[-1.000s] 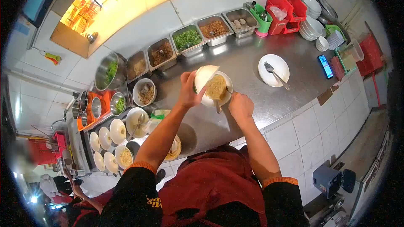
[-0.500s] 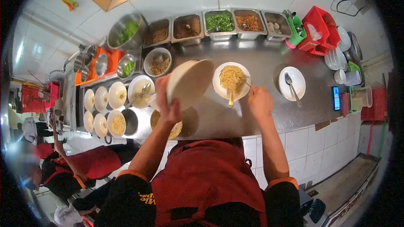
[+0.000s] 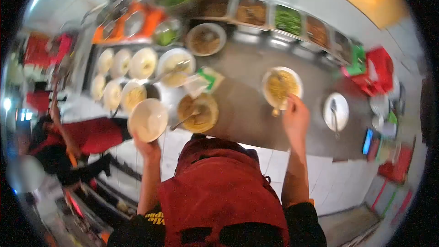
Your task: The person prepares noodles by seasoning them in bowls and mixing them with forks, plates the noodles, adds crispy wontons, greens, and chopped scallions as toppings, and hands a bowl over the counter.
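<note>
My left hand [image 3: 147, 145] grips an empty-looking cream bowl [image 3: 148, 120] from below, out at the counter's left front edge. On the steel counter [image 3: 242, 91] a white plate of noodles [image 3: 282, 88] lies right of centre. My right hand [image 3: 296, 112] is closed at its lower right edge, fingers pinched around a utensil that rests in the noodles; blur hides its exact shape. A second utensil handle sticks out over the plate's near rim. Beside the held bowl stands a yellowish bowl [image 3: 197, 112] with a spoon in it.
Several bowls [image 3: 143, 63] stand at the left. Metal trays [image 3: 287, 20] of toppings line the back. A white plate with cutlery [image 3: 336, 112], a phone [image 3: 367, 141] and red baskets [image 3: 379, 71] are at the right. Another person [image 3: 87, 139] is at the far left.
My left hand has carried the bowl away from the noodle plate to the left and turned it so its inside shows. My right hand stays by the noodles. The view has shifted.
</note>
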Demonstrator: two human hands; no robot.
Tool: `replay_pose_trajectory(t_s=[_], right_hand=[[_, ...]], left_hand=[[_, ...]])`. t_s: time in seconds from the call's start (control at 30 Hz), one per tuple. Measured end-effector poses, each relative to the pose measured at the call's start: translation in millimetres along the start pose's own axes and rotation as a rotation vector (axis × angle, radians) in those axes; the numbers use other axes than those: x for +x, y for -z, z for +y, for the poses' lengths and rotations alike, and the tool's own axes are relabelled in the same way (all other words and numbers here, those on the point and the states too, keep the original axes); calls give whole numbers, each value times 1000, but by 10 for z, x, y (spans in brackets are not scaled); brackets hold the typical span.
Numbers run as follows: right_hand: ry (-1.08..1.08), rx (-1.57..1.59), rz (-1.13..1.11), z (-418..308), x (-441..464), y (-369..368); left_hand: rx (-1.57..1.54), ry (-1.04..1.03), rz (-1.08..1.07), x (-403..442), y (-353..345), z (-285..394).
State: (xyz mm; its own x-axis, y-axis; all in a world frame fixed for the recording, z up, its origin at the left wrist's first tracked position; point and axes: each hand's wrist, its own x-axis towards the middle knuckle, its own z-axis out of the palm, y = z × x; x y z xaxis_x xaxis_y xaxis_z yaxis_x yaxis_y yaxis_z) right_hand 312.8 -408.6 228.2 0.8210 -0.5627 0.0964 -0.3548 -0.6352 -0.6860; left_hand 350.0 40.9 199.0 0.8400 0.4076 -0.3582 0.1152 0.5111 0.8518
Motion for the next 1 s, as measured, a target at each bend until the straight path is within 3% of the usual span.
replay_pose_trajectory(t_s=[0.03,0.17,0.33,0.43,0.5,0.6,0.67,0.73,0.8,0.87,0.93,0.97,1.0], right_hand=[[-57,186,-16,34,6,-73],[-131,301,-309,-65,-39,-261],[24,281,-464,-495,-139,-467],[33,291,-505,-530,-146,-652],[58,315,-510,-578,-123,-732],[-20,266,-579,-845,-114,-822],[-2,204,-617,-1006,-117,-934],[16,184,-635,-1365,-152,-1032],[30,170,-648,-1566,-145,-1164],[224,47,-620,-1651,-157,-1353],[177,75,-666,-1945,-211,-1391],[130,93,-716,-2124,-193,-1460],[140,95,-716,-2157,-196,-1488]], left_hand=[[10,5,22,71,182,-65],[-32,85,104,265,278,-263],[-142,145,163,528,413,-584],[-33,200,156,788,598,-904],[381,163,143,925,675,-1111],[489,40,67,916,465,-940],[572,102,33,1024,527,-638],[266,263,233,1293,670,-416],[191,187,334,1609,869,-273],[276,242,167,1835,999,-204],[521,236,210,1789,811,130],[696,84,305,1984,985,-121],[690,77,309,2025,969,-44]])
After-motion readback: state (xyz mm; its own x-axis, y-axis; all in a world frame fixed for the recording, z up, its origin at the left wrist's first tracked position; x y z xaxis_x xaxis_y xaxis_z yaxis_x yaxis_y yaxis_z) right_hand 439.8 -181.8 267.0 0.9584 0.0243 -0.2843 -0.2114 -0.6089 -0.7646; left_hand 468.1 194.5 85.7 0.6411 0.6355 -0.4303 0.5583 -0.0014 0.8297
